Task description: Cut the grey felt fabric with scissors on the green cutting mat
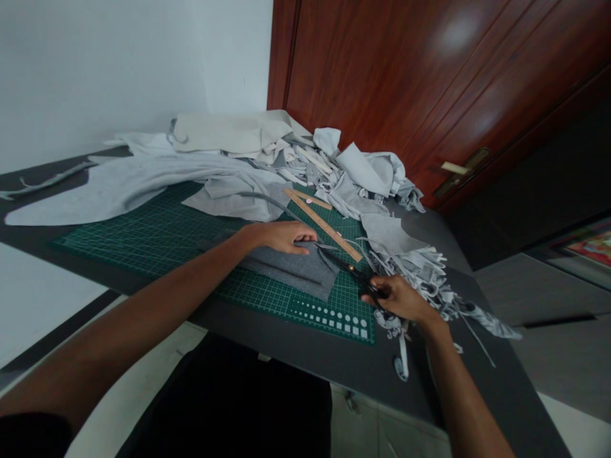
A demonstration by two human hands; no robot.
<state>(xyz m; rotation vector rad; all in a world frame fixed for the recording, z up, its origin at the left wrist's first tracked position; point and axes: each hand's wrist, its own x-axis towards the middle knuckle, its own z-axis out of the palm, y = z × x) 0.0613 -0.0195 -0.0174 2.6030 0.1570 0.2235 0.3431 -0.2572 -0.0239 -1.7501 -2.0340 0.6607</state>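
The left hand (286,236) is laid flat and open, fingers extended, on a dark grey fabric piece (291,270), which lies on a green gridded cutting mat (143,245) at frame centre. The right hand (398,299) is clenched around black scissors (351,270), the finger loops being hidden by the fingers. The blades are directed toward the upper left and are seen at the fabric's right edge, just beside the left hand. Whether the cloth lies between the blades cannot be determined, and their opening is hard to make out.

A wooden ruler (324,222) is placed diagonally on the mat, its lower end just beyond the blades. A heap of pale grey fabric scraps (410,267) is found to the right of the scissors, close to the right hand, and runs past the mat's right edge. Larger pale grey cloth (143,184) is spread across the upper left of the frame, partly over the mat.

A strip of green mat is left between the dark grey fabric and the mat's lower edge. The dark tabletop (305,356) extends below that edge, and its near side is partly obscured by the person's dark clothing (224,407). A reddish wooden door (405,76) is cut off at the upper right.
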